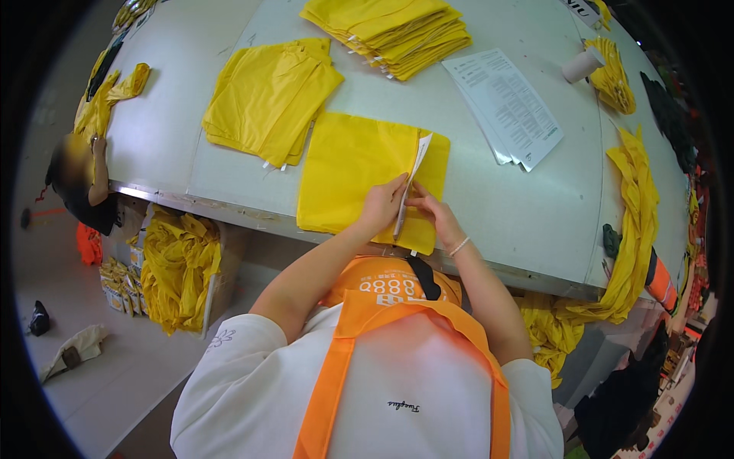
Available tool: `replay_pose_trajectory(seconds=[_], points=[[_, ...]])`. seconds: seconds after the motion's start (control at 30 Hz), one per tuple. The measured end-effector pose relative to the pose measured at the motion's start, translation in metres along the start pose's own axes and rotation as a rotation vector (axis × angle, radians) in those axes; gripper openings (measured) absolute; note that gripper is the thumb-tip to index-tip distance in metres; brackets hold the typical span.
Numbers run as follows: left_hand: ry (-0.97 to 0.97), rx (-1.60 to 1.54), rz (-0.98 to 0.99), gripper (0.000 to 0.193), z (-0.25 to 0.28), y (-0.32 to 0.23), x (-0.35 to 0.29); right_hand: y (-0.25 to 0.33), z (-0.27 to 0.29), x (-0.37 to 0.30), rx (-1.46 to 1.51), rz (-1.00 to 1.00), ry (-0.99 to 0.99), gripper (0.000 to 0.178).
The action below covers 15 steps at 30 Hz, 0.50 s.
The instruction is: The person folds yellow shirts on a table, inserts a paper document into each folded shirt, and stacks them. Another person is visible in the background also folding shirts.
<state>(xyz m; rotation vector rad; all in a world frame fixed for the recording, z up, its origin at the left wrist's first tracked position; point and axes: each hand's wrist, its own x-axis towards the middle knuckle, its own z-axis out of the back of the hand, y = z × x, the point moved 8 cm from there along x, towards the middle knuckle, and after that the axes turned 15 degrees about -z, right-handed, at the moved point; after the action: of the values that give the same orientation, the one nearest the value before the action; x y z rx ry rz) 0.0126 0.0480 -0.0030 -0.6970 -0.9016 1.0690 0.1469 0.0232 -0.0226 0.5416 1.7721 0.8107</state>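
Note:
A flat, folded yellow fabric piece (pixel 340 172) lies at the near edge of the table in front of me. Over its right half stands a white printed paper (pixel 421 153), tilted and seen almost edge-on. My left hand (pixel 384 203) pinches the paper from its left side, fingers closed. From the other side my right hand (pixel 436 214) has its fingers bent against the same paper. Part of the paper's lower end is between the hands. A small white tag shows at the fabric's bottom edge.
Folded yellow pieces (pixel 267 96) lie behind to the left, with a taller yellow stack (pixel 390 34) at the back. Printed sheets (pixel 508 107) and a white roll (pixel 582 64) are to the right. Long yellow fabric (pixel 636 206) drapes over the right edge. Another person (pixel 80 180) is at far left.

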Motion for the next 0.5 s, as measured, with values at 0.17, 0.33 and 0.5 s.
replay_pose_trajectory(seconds=[0.17,0.33,0.5], points=[[0.338,0.1,0.134,0.05,-0.01,0.009,-0.001,0.044,-0.015,0.01,-1.339,0.485,-0.186,0.032],[0.214,0.34,-0.159,0.071,0.007,-0.025,0.014,0.064,-0.024,0.012,-1.667,0.476,-0.074,0.026],[0.324,0.325,-0.24,0.07,0.003,-0.029,0.02,0.071,-0.028,0.023,-1.746,0.412,-0.09,0.023]])
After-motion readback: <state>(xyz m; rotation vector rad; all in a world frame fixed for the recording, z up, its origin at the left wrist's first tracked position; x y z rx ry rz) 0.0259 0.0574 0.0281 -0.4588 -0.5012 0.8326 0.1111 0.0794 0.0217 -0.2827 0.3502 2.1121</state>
